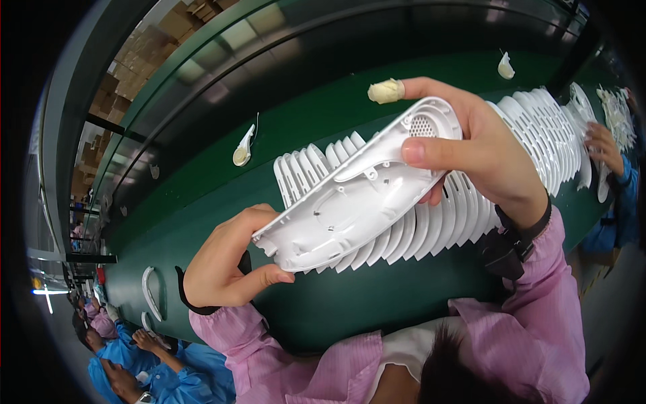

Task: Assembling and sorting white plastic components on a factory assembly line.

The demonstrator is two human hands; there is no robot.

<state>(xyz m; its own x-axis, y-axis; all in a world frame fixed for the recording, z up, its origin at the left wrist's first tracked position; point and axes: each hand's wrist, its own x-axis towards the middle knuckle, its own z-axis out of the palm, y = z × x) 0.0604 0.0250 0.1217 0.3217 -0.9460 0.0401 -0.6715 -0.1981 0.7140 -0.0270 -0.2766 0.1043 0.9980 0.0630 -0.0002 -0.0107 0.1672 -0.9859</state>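
Between my two hands is a long white plastic housing shell (350, 209), held tilted with its hollow inside facing up. Small posts and clips line that inside, and a round perforated grille sits at its upper right end. My right hand (481, 145) grips that end, thumb pressed on the inner face near the grille. Its index finger wears a cream finger cot (386, 91) and sticks out past the shell. At the lower left end, my left hand (232, 262) pinches the shell's edge between thumb and fingers. Partly hidden behind the shell, a row of similar white slotted shells (464, 209) stands nested.
More nested white shells (538, 131) continue to the right, near a co-worker's hand (603, 148). On the green work surface (195, 202) lie small white teardrop-shaped parts (243, 148) with thin stems and a curved white strip (151, 293). People in blue (168, 370) sit at lower left.
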